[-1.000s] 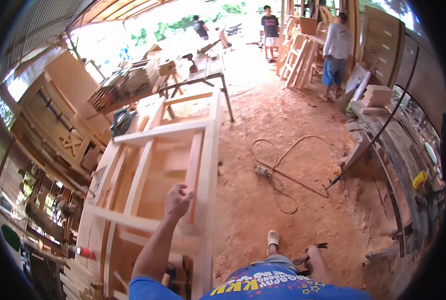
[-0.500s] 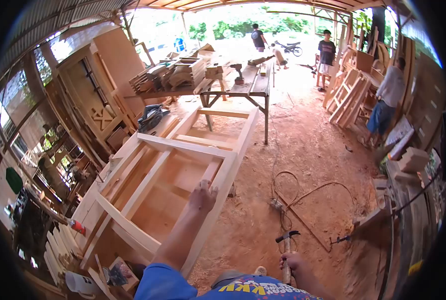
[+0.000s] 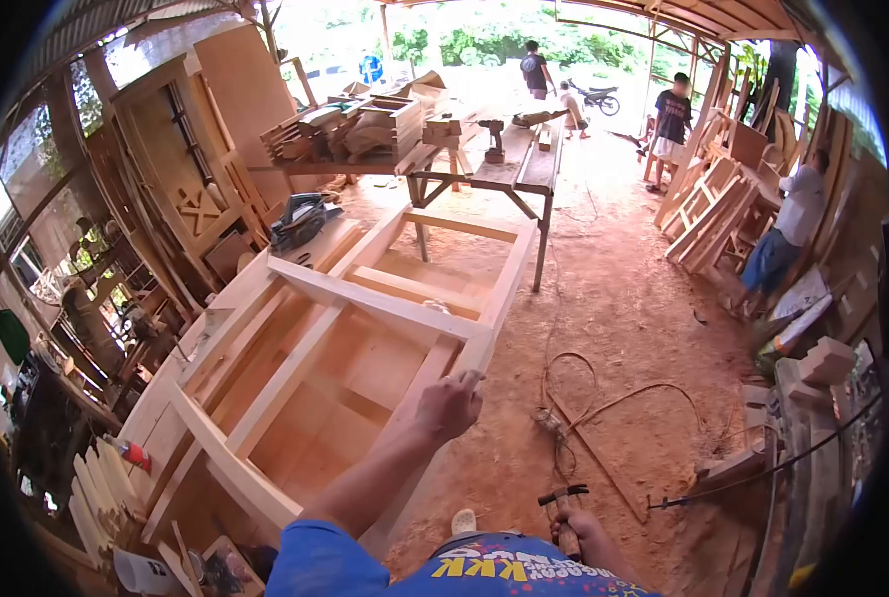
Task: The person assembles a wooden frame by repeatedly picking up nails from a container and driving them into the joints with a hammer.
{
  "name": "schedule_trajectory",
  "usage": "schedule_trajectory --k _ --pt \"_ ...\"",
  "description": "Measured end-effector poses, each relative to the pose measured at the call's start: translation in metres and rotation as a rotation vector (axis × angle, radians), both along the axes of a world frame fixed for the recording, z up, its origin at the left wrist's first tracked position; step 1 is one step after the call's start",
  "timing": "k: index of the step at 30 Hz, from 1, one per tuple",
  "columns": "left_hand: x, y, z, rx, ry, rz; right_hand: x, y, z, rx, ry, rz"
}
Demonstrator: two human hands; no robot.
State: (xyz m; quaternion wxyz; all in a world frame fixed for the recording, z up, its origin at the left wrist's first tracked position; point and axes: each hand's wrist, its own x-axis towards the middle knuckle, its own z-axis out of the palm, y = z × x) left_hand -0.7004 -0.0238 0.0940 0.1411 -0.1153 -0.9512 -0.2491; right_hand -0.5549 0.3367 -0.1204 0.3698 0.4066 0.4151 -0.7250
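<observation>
A pale wooden frame (image 3: 375, 304) with rails and crosspieces lies on a panel-topped surface in front of me. My left hand (image 3: 449, 406) is over its right-hand rail, fingers curled together near the outer edge; what they hold, if anything, I cannot make out. Low in front of my body, my right hand (image 3: 584, 534) is wrapped round the handle of a claw hammer (image 3: 564, 495), whose dark head points up and away from me.
A power planer (image 3: 298, 221) sits beyond the frame's left side. Farther off, a workbench (image 3: 524, 171) carries a cordless drill (image 3: 493, 141) and stacked wood pieces. A cord (image 3: 624, 396) loops over the dusty floor. Several people are in the background, one person (image 3: 671, 129) by leaning lumber.
My left hand has moved right, from the inner upright to the outer rail, its fingers now more curled. The hammer has dropped slightly in my right hand. The view has shifted a little.
</observation>
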Motion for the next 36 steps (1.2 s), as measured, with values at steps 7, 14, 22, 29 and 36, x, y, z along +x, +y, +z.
schedule_trajectory --k 7,14,22,29,36 --pt "-0.010 0.002 0.000 0.084 -0.078 -0.119 -0.045 -0.046 0.039 0.254 0.154 0.099" --pt "-0.019 -0.005 -0.014 0.291 0.084 -0.075 -0.101 -0.051 0.014 0.061 0.075 0.236" --pt "-0.005 -0.006 0.008 0.084 -0.013 -0.236 -0.154 -0.056 0.031 0.120 0.148 0.324" --pt "-0.013 -0.003 -0.004 0.080 -0.086 -0.127 -0.182 -0.044 0.029 0.186 0.175 0.298" --pt "-0.016 -0.004 -0.002 0.161 -0.079 -0.138 -0.183 -0.035 0.005 0.154 0.075 0.346"
